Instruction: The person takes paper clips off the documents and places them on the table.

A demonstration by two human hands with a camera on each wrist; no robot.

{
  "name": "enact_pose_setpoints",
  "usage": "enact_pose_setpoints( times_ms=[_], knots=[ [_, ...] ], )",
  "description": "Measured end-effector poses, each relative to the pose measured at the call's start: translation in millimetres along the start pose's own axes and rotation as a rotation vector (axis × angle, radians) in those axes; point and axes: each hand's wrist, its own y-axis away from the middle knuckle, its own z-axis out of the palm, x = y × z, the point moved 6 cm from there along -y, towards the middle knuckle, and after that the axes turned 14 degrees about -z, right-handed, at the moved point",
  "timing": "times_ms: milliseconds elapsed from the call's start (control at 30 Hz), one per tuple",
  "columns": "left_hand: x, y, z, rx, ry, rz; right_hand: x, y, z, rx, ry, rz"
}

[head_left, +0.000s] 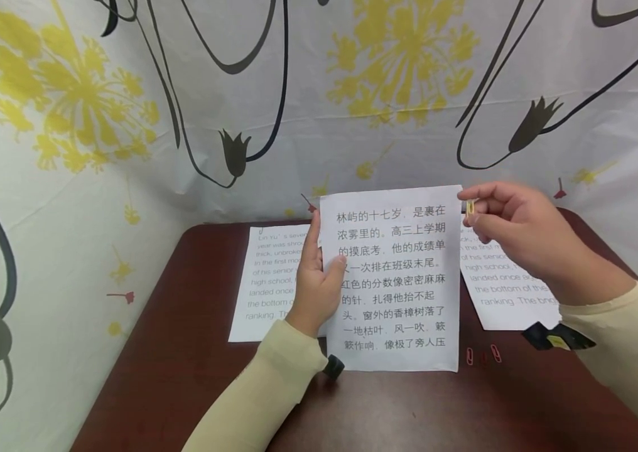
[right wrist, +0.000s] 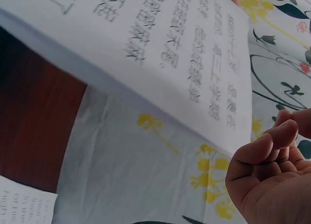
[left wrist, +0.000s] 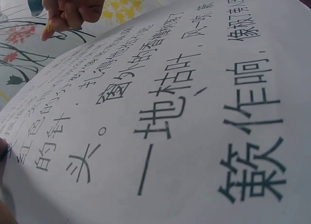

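Upright over the table, a white sheet [head_left: 398, 282] printed with Chinese characters faces me. My left hand [head_left: 316, 282] grips its left edge, thumb across the front and fingers behind. Just beside the sheet's upper right corner, my right hand [head_left: 522, 232] pinches a yellow paper clip [head_left: 470, 208] between thumb and fingers. Whether the index fingertip touches the corner, I cannot tell. In the left wrist view the right hand [left wrist: 77, 10] appears beyond the curved sheet [left wrist: 194, 112]. The right wrist view shows its curled fingers [right wrist: 252, 148] near the sheet's corner; the clip is hidden there.
Sheets printed in English lie on the dark red table [head_left: 183, 339], one at left [head_left: 268, 282] and one at right [head_left: 511, 295], partly covered. Several red paper clips [head_left: 496, 353] lie below the right one. A patterned cloth [head_left: 308, 94] hangs behind the table.
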Motion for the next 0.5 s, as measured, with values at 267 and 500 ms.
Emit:
enact_pose_setpoints(
  times_ms=[267, 500],
  knots=[
    [0.1, 0.1, -0.1, 0.008, -0.003, -0.006, 16, 20, -10, -0.023, 0.056, 0.061],
    [-0.6, -0.5, 0.0, 0.013, -0.004, -0.005, 27, 37, -16, -0.039, 0.109, 0.091]
  ],
)
